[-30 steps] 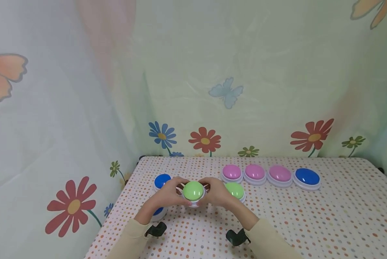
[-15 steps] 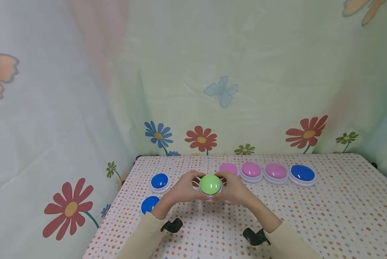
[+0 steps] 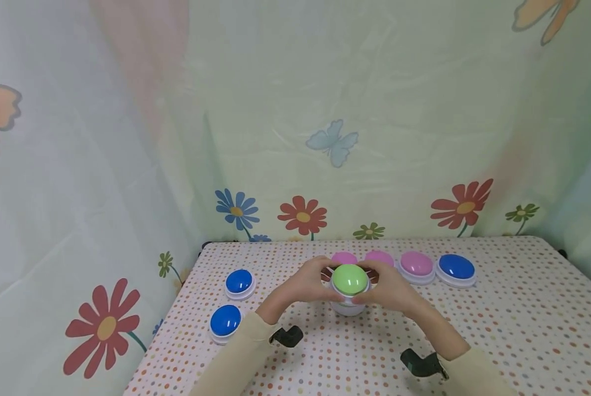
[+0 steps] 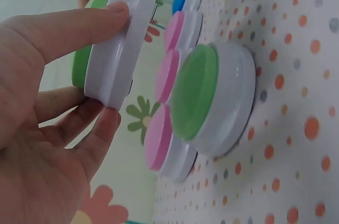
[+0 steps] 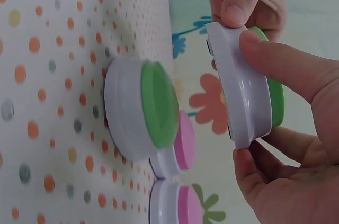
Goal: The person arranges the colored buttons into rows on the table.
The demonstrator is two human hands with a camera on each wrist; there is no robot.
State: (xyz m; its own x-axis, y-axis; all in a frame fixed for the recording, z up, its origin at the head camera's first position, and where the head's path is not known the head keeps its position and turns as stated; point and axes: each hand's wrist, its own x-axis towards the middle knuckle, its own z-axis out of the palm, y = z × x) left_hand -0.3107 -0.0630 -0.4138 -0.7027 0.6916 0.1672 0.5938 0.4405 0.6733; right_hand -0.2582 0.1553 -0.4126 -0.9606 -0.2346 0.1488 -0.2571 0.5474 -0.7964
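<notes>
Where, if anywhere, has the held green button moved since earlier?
Yes: the held green button moved right, from below-left of the blue butterfly to below-right.

No text or numbers legible (in any view).

The head view is softly bright. White light spots shine on the round green plastic dome (image 3: 349, 279) between the left hand (image 3: 310, 281) and right hand (image 3: 392, 286), and on the round blue plastic dome (image 3: 456, 266) past the right hand. Both wrist views look darker and greyer.
</notes>
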